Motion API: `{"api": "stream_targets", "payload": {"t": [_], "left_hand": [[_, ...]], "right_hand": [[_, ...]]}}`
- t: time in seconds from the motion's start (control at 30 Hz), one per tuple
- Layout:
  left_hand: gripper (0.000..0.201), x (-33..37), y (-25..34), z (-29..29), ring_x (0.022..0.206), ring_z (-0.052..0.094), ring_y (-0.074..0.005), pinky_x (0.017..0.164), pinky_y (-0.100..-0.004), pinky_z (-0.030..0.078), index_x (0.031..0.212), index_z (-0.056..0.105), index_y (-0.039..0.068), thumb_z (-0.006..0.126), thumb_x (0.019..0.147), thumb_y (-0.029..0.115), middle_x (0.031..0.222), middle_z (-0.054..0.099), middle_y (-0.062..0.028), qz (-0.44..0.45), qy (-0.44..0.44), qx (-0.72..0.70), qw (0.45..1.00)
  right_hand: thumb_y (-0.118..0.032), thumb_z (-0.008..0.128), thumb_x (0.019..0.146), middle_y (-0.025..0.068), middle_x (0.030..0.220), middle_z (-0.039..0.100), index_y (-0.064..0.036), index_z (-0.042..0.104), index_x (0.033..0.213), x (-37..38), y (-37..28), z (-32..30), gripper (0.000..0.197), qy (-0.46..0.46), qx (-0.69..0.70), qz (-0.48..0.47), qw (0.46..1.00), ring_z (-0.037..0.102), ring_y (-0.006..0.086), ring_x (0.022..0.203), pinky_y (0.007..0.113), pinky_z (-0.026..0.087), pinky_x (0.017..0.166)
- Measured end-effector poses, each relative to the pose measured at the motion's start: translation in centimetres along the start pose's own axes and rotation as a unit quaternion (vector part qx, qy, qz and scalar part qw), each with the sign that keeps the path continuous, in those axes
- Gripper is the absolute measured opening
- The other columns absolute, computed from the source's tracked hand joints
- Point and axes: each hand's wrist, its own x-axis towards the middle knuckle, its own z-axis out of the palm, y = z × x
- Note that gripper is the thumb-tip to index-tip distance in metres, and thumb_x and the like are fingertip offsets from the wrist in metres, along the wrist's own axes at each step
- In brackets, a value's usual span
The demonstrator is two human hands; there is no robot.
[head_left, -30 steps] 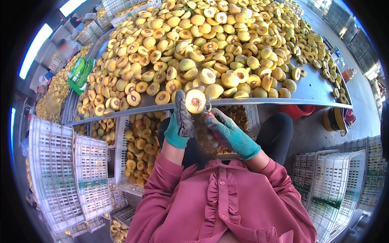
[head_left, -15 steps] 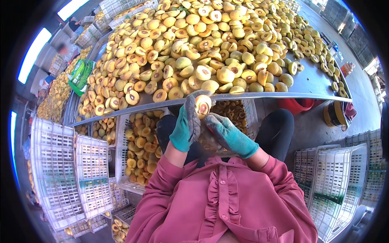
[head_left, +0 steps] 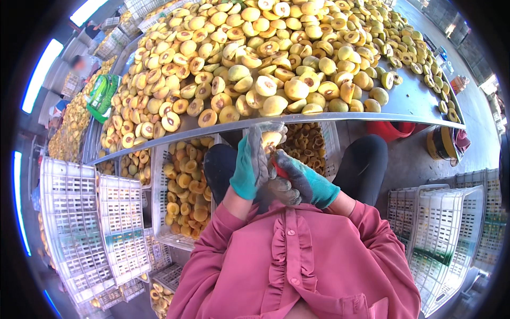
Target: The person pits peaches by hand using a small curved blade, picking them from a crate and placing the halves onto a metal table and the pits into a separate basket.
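Observation:
In a teal and grey glove, my left hand [head_left: 252, 162] is closed around a yellow peach half [head_left: 272, 140] just below the metal table's near edge. My right hand [head_left: 307, 179], gloved alike, grips a red-handled tool [head_left: 280, 169] against the lower side of the fruit. The working end of the tool is mostly hidden. Beyond my hands, a large heap of halved peaches [head_left: 212, 69], many with brown stone centres showing, covers much of the metal table [head_left: 411, 101].
Under the table edge, a white crate [head_left: 158, 199] of peach halves stands left of my legs. Another crate [head_left: 332, 146] holds darker, brownish pieces. Stacked crates [head_left: 71, 228] rise at left, more crates [head_left: 435, 223] at right. A red bucket [head_left: 390, 130] sits beneath the table.
The peach half has tilted and come slightly lower and nearer my right hand. The red handle now shows in my right hand. My view has shifted slightly.

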Motion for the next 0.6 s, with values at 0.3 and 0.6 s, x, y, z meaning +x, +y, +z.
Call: {"api": "stream_targets", "payload": {"t": [0.3,0.6], "left_hand": [[0.062,3.7,1.6,-0.1,0.069,0.065,-0.0251,0.068,-0.0353,0.056,0.082,0.063,0.000,0.039,0.102,0.053,0.080,0.066,-0.0161,-0.303,-0.069,-0.589,0.746],[0.059,4.8,3.7,0.3,0.074,0.066,-0.0193,0.072,-0.0303,0.055,0.096,0.064,-0.004,0.036,0.105,0.048,0.080,0.066,-0.0115,-0.235,-0.057,-0.408,0.881]], "right_hand": [[-0.051,0.033,0.104,-0.0007,0.063,0.048,-0.0075,0.054,0.089,-0.5,-1.3,0.3,0.051,0.016,-0.171,-0.049,0.984,0.041,0.0065,0.047,0.022,0.034,0.043],[-0.045,0.029,0.106,0.0010,0.068,0.050,-0.0063,0.054,0.088,0.1,-0.6,-1.2,0.049,0.053,-0.364,-0.219,0.904,0.046,0.0101,0.063,0.025,0.040,0.062]]}}
